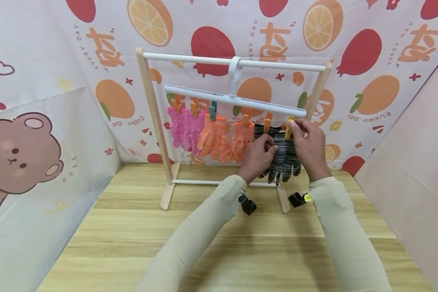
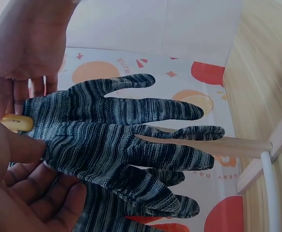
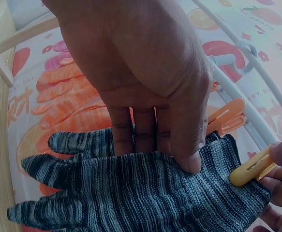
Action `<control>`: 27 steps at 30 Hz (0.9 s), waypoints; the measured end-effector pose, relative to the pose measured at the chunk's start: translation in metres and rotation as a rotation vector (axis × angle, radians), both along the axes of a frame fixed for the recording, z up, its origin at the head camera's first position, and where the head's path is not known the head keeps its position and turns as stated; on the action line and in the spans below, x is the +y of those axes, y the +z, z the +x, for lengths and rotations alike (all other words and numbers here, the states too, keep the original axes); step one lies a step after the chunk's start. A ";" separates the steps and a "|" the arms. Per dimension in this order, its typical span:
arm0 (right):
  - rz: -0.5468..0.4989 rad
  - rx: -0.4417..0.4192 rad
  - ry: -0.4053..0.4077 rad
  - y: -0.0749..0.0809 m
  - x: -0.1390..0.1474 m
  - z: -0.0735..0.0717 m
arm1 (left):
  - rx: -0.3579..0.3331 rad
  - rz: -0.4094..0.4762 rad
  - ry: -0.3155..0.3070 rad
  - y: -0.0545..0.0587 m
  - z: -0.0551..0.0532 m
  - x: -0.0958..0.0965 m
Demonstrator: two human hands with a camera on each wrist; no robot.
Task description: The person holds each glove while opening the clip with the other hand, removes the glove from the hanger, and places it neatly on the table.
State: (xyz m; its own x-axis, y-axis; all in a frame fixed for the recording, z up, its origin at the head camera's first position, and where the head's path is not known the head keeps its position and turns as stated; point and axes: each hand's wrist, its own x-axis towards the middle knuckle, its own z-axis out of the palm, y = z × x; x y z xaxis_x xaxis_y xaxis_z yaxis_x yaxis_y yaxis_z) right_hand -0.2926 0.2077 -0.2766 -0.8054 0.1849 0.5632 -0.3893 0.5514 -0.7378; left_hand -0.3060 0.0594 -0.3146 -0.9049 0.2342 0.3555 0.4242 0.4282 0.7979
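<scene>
A black-and-grey striped knit glove [image 2: 97, 150] hangs fingers-down from the hanger [image 1: 263, 105], with a yellow clothespin [image 3: 249, 169] on its cuff. My right hand [image 1: 310, 144] pinches that clothespin near the hanger's right end. With thumb and fingers, my left hand [image 1: 257, 158] grips the glove's near edge just below the cuff. Behind it hangs a second striped glove, partly hidden by my left hand, under an orange clothespin [image 1: 267, 122]. Farther left, orange gloves [image 1: 214, 138] and pink gloves [image 1: 193, 129] hang from orange clothespins [image 1: 194, 108] and a teal one [image 1: 213, 111].
The white hanger hooks over the top bar [image 1: 190, 59] of a wooden rack [image 1: 154, 117]. Its feet stand on a wood-grain table [image 1: 131, 239]. A fruit-print cloth [image 1: 211, 44] stands close behind, with pale side panels at left and right.
</scene>
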 end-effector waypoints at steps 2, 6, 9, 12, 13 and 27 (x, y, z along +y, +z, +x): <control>-0.003 0.011 -0.002 -0.001 -0.001 -0.001 | 0.002 0.004 -0.001 -0.001 0.000 -0.001; -0.008 0.033 -0.023 -0.002 -0.002 0.000 | 0.010 0.015 -0.010 -0.004 0.000 -0.005; -0.007 0.059 -0.047 -0.001 -0.002 0.000 | 0.017 0.010 -0.014 -0.007 -0.001 -0.008; 0.005 0.083 -0.056 0.000 -0.002 0.000 | 0.018 0.000 -0.013 -0.010 -0.001 -0.013; 0.010 0.087 -0.054 0.000 -0.002 0.000 | 0.016 0.000 -0.015 -0.011 -0.001 -0.015; 0.021 0.075 -0.024 0.000 0.001 0.003 | 0.034 0.011 -0.035 -0.016 0.000 -0.032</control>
State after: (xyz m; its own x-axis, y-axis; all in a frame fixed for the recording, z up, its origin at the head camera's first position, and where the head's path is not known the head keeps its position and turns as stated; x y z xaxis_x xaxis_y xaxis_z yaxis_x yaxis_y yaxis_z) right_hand -0.2894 0.2092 -0.2763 -0.7564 0.1912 0.6255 -0.4291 0.5767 -0.6952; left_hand -0.3064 0.0275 -0.3308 -0.8838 0.2609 0.3884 0.4654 0.4037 0.7877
